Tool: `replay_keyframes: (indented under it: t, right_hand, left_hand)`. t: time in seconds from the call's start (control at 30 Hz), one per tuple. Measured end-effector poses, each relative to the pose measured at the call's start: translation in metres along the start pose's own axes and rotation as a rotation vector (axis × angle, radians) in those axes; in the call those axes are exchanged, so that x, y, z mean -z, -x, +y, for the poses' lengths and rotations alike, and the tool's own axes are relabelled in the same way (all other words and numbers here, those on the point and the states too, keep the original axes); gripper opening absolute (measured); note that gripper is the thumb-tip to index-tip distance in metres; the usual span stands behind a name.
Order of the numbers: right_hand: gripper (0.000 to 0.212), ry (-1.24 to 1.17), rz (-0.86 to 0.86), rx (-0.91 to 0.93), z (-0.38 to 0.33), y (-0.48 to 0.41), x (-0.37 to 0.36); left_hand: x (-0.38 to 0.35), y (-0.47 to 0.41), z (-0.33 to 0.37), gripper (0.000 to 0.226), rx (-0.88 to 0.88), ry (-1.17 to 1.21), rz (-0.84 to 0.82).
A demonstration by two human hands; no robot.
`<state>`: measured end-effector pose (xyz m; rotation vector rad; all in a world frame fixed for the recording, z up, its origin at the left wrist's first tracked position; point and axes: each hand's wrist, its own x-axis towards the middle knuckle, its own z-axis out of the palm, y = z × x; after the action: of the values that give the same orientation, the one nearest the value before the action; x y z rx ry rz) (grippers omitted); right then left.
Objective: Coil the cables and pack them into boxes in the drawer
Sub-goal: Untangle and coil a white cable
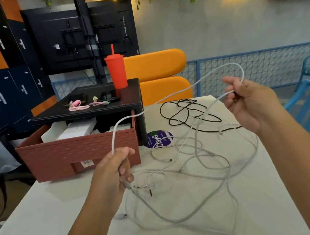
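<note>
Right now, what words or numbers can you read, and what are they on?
"ClayG", then an unclear green mark: purple round sticker on the white table; its small print is blurred.
White label on the red drawer: too small to read.
Locker tags: blurred.
Monitor-back sticker: too small.

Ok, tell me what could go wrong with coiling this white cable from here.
1. The white cable stretched between left hand and right hand seems to trail into the loose tangle; pulling may tighten knots or drag the black cable.
2. It passes by the open drawer corner and could snag there.
</note>
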<state>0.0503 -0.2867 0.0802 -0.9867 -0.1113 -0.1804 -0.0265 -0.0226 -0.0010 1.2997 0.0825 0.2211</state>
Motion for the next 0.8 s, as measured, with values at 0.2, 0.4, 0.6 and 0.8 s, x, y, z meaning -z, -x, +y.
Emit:
replay_keyframes:
  t: [0.2,0.4,0.6,0.8]
  right_hand:
    - [0.027,-0.269,-0.024,-0.182,0.02,0.0,-0.009]
    - [0.019,-0.079,0.019,-0.201,0.028,-0.008,-0.009]
    - [0.029,0.651,0.242,0.033,-0.017,-0.037,0.001]
    - [0.024,1.274,0.399,0.505,-0.055,-0.055,0.007]
  left_hand:
    - [-0.021,0.005,-0.009,0.015,-0.026,-0.265,0.003]
    - [-0.038,0.013,-0.011,0.013,-0.06,-0.344,-0.108]
    - [-0.021,0.002,0.003,0.041,-0.157,-0.219,0.018]
    - [-0.011,-0.006,0.014,0.037,-0.219,-0.098,0.083]
